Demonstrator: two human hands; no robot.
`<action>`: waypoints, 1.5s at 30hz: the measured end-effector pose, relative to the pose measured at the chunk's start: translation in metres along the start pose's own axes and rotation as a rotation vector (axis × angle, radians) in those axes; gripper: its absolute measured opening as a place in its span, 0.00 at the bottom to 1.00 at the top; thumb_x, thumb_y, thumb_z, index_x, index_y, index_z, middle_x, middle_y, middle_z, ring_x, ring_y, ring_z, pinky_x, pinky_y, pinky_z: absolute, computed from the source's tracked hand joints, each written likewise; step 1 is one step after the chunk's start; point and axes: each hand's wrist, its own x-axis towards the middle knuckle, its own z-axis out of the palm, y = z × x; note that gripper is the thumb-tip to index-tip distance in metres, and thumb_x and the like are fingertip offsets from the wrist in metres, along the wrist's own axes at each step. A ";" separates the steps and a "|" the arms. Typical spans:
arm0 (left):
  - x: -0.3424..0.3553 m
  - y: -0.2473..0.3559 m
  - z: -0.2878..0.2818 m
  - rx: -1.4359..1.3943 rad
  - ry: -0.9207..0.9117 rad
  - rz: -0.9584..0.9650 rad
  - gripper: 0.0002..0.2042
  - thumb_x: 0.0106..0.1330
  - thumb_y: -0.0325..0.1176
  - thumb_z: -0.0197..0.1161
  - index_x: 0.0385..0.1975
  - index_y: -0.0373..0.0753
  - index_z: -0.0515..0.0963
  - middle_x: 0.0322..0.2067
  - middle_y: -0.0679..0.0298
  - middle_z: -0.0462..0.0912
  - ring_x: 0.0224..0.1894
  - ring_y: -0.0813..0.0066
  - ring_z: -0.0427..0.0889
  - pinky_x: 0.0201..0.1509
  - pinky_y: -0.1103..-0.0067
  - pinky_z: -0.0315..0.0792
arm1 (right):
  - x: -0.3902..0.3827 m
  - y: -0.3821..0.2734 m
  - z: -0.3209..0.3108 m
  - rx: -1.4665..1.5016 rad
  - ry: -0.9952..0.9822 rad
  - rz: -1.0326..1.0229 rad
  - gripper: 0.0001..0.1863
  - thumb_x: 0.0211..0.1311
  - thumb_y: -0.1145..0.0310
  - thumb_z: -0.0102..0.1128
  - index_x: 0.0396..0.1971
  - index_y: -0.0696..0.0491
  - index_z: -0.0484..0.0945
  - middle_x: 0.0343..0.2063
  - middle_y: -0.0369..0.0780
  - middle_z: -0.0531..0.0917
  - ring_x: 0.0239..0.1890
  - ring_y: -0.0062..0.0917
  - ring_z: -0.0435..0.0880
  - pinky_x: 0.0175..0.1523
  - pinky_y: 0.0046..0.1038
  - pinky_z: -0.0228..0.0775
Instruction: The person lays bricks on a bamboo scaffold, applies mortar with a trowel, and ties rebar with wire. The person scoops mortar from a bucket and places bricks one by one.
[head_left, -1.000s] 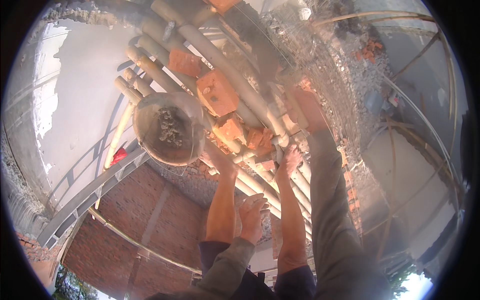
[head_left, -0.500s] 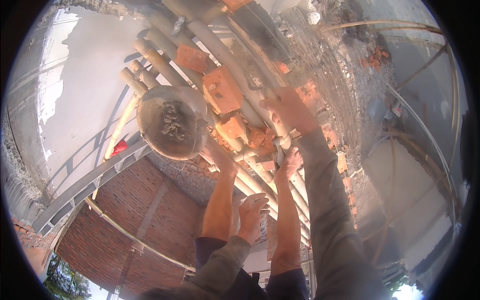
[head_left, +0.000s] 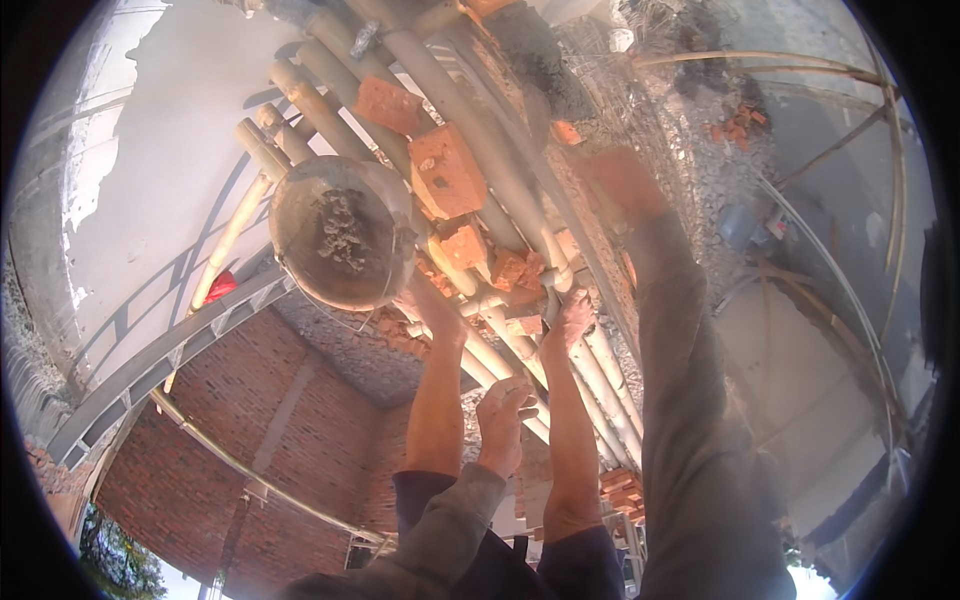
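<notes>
My right hand (head_left: 625,185) is over the rough wall top at the right of the bamboo poles, blurred by motion. Its fingers look closed, but what they hold I cannot make out. Grey mortar (head_left: 545,60) lies on the wall top beyond it. Low between my legs, my left hand (head_left: 505,412) has its fingers curled in, and nothing shows in them. A round bucket (head_left: 295,235) with some mortar inside stands at the left, next to my left foot (head_left: 430,308). Several orange bricks (head_left: 446,172) and broken pieces (head_left: 515,270) lie on the poles.
I am barefoot on bamboo scaffold poles (head_left: 425,80), with gaps between them; my right foot (head_left: 573,318) rests there too. A metal ladder (head_left: 190,350) slants at the left. Far below are a brick wall (head_left: 240,430), stacked bricks (head_left: 622,490) and rubble (head_left: 740,128). Thin bent poles (head_left: 820,235) stand at the right.
My right hand has moved right and slightly away, off the poles and over the wall. My left hand's fingers have curled in more. The view has shifted slightly.
</notes>
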 end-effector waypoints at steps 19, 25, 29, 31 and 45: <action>0.006 -0.006 0.004 0.025 -0.008 -0.024 0.16 0.73 0.33 0.68 0.55 0.30 0.81 0.44 0.60 0.85 0.44 0.70 0.85 0.48 0.73 0.82 | -0.178 -0.024 0.079 0.681 0.216 -0.056 0.19 0.84 0.61 0.56 0.31 0.56 0.80 0.20 0.32 0.78 0.19 0.14 0.75 0.25 0.21 0.66; 0.007 -0.006 -0.001 -0.001 -0.015 -0.005 0.17 0.73 0.34 0.68 0.55 0.29 0.81 0.44 0.59 0.86 0.45 0.70 0.85 0.48 0.73 0.82 | -0.075 -0.074 0.048 0.911 0.317 -0.107 0.16 0.84 0.60 0.57 0.36 0.55 0.83 0.21 0.33 0.79 0.18 0.14 0.77 0.23 0.21 0.65; 0.007 -0.005 -0.005 -0.013 -0.013 -0.017 0.18 0.73 0.33 0.68 0.57 0.28 0.80 0.44 0.58 0.86 0.45 0.70 0.86 0.48 0.72 0.82 | 0.001 -0.095 0.012 1.012 0.301 -0.225 0.15 0.79 0.61 0.59 0.38 0.59 0.81 0.28 0.39 0.81 0.25 0.21 0.80 0.26 0.26 0.73; 0.006 -0.003 -0.005 -0.025 -0.014 -0.025 0.18 0.73 0.32 0.67 0.57 0.28 0.80 0.45 0.58 0.86 0.44 0.70 0.86 0.48 0.72 0.82 | 0.035 -0.107 0.002 0.964 0.325 -0.331 0.14 0.77 0.61 0.60 0.40 0.60 0.80 0.30 0.41 0.82 0.26 0.22 0.81 0.26 0.26 0.74; 0.005 0.004 -0.010 -0.116 -0.064 -0.034 0.13 0.75 0.34 0.66 0.53 0.34 0.82 0.44 0.62 0.85 0.46 0.73 0.84 0.49 0.73 0.81 | -0.145 0.007 0.083 1.149 0.321 0.345 0.20 0.85 0.54 0.53 0.47 0.60 0.78 0.26 0.35 0.79 0.19 0.18 0.76 0.22 0.21 0.71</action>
